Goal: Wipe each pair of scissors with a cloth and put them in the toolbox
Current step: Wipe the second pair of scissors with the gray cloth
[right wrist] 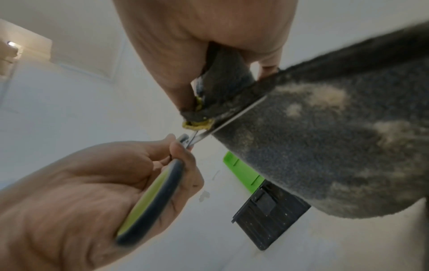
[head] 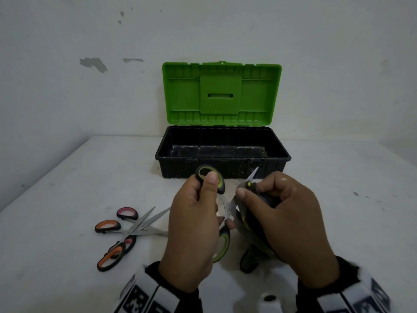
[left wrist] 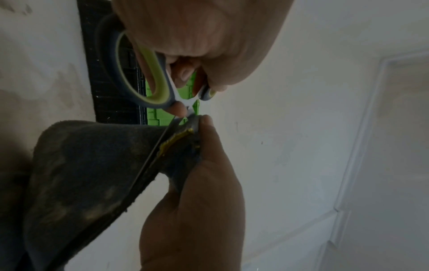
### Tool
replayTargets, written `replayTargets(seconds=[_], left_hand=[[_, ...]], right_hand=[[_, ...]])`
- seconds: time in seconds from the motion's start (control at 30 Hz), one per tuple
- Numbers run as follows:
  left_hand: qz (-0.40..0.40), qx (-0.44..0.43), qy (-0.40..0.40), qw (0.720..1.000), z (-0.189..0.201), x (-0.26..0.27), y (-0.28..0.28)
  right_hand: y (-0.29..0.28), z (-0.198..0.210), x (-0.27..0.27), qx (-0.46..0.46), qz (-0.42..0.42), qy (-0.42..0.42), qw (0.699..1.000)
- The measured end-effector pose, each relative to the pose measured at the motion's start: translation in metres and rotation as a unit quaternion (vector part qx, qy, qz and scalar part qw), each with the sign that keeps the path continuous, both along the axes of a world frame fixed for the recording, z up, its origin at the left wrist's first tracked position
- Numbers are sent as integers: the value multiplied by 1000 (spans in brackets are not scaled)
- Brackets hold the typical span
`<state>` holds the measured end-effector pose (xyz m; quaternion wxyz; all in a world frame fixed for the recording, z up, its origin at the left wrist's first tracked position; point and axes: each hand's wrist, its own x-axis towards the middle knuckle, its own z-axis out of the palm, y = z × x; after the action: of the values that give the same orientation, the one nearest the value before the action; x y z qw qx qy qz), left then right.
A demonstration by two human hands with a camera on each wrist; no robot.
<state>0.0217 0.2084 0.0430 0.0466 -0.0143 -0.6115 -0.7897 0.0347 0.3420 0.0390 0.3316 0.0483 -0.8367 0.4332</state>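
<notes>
The green-handled scissors [head: 220, 213] are up off the worktop [head: 67, 177], just in front of the open toolbox [head: 222, 154], blades spread apart. Your left hand [head: 194, 231] grips them by the handles, thumb lying across the upper loop. Your right hand [head: 286, 213] pinches the dark cloth [head: 255, 224] around one blade, whose tip pokes out past your fingers toward the box.

To wipe it well, draw the folded cloth from the pivot out to the tip, never back toward the edge, and keep your fingertips on the flat sides, not over the cutting edge. Hold the handles steady so the blades cannot snap closed on the cloth or your thumb. Judging by the grip, only one blade is covered; do the other one too, then the area near the pivot.

The orange-handled scissors [head: 108, 227] and pink-handled scissors [head: 127, 213] lie crossed on the worktop to your left, probably waiting their turn. The toolbox looks empty.
</notes>
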Motion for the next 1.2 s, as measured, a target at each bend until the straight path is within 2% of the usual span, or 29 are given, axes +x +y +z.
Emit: replayTargets(seconds=[0.23, 0.47, 0.6, 0.7, 0.77, 0.9, 1.03, 1.13, 1.2], left_hand=[[14, -35, 39, 999, -1, -5, 1], [32, -60, 62, 996, -4, -6, 5], [36, -59, 57, 996, -2, -3, 4], [45, -77, 71, 993, 0, -3, 2], [44, -91, 82, 992, 1, -2, 3], [33, -55, 49, 997, 3, -1, 5], [24, -30, 28, 999, 1, -6, 1], [5, -4, 9, 1000, 2, -5, 3], [2, 23, -16, 1000, 2, -5, 4]], right_hand=[[-5, 3, 7, 141, 65, 20, 988], [-9, -9, -2, 22, 57, -8, 998], [-5, -8, -3, 4, 7, -4, 1000], [-6, -5, 2, -9, 78, -14, 997], [-7, -7, 2, -9, 88, -24, 996], [1, -7, -5, 2, 11, -15, 1000], [1, -6, 0, 10, 56, -12, 998], [9, -6, -5, 9, 14, -20, 1000], [12, -6, -6, 3, 18, -19, 1000]])
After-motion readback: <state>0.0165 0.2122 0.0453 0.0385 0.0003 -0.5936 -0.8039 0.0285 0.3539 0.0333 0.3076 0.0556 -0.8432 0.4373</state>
